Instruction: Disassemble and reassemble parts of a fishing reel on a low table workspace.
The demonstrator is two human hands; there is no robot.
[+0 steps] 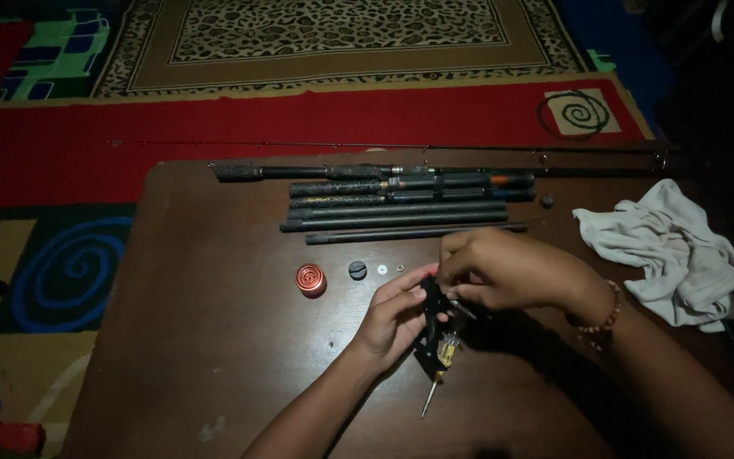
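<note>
Both hands meet over dark wooden table. Left hand grips black reel body, brass part and thin shaft below fingers. Right hand pinches its top. Red spool, black knob, small washers left of fingertips; rod sections beyond; white cloth right.

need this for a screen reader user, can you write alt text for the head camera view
Two hands, the left hand and the right hand, hold a small black fishing reel part over a dark wooden table. Behind them lie fishing rod sections, a red round cap and a white cloth.
</note>
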